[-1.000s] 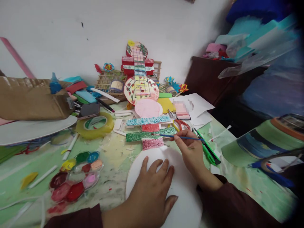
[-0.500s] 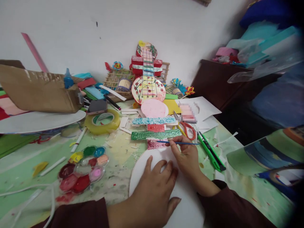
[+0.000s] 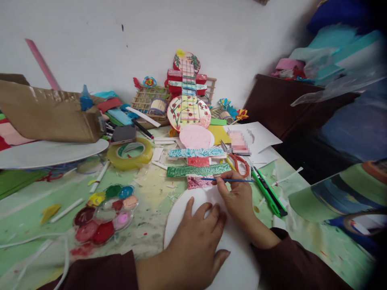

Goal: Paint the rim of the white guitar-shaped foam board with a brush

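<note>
My left hand lies flat, fingers spread, on a white round foam disc at the near table edge. My right hand pinches a thin blue paintbrush, its tip over the pink painted block of a foam guitar-shaped craft. That craft has a green painted strip, a red block, a blue-white strip and a pink round head.
A flower-shaped paint palette sits left of the disc. A yellow tape roll, a phone, a cardboard box, red scissors, a green utility knife and a finished decorated guitar model crowd the table.
The brush tip has come down from the green strip to the pink block near the disc. The view shifted slightly; my left hand stays flat on the disc.
</note>
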Tool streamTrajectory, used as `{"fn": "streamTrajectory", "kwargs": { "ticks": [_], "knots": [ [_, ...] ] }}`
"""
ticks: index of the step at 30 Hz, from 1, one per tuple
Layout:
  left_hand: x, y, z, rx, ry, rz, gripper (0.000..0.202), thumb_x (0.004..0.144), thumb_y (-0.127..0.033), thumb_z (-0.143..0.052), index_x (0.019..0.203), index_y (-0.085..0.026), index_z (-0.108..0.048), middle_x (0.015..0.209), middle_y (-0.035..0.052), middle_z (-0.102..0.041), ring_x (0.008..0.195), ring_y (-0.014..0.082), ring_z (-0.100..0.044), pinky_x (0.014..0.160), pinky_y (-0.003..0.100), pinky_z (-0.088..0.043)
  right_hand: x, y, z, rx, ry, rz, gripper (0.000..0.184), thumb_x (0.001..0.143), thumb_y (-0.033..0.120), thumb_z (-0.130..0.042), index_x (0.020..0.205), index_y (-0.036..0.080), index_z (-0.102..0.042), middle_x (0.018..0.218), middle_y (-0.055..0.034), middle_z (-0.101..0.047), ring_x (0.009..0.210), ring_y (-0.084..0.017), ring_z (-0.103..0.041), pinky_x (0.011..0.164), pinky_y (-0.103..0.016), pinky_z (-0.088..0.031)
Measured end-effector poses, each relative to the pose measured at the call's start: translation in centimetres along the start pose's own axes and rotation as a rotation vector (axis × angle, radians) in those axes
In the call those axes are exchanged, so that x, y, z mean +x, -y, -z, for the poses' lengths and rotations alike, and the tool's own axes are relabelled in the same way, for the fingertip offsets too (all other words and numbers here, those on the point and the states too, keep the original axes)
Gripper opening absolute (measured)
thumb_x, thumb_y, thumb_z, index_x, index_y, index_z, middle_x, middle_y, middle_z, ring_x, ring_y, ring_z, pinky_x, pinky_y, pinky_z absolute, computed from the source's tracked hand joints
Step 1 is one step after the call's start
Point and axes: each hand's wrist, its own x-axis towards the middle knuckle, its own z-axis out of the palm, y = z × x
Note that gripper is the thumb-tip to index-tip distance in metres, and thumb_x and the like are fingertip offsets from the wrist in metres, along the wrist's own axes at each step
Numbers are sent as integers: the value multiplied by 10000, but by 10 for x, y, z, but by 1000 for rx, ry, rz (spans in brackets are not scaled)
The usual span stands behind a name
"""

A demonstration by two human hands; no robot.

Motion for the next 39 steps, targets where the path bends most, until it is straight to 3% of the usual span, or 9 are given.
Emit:
{"fn": "streamTrajectory", "kwargs": {
  "ticks": [30, 39],
  "knots": [
    [0, -1, -2, -20, 0, 8, 604, 971, -508, -294, 1445, -139, -366, 1463, 147, -424, 1321, 358, -331, 1083, 656, -170, 5, 1, 3, -10, -8, 46, 143, 810, 290, -564, 690, 216, -546, 639, -10, -643, 624, -174, -640, 619, -291, -476],
    [1, -2, 0, -18, -2, 11, 612, 972, -517, -271, 1439, -134, -375, 1457, 149, -428, 1308, 363, -337, 1075, 656, -183, 4, 3, -3, 6, 49, 66, 132, 821, 291, -563, 712, 217, -555, 660, -13, -657, 646, -172, -638, 644, -296, -469]
  ]
}}
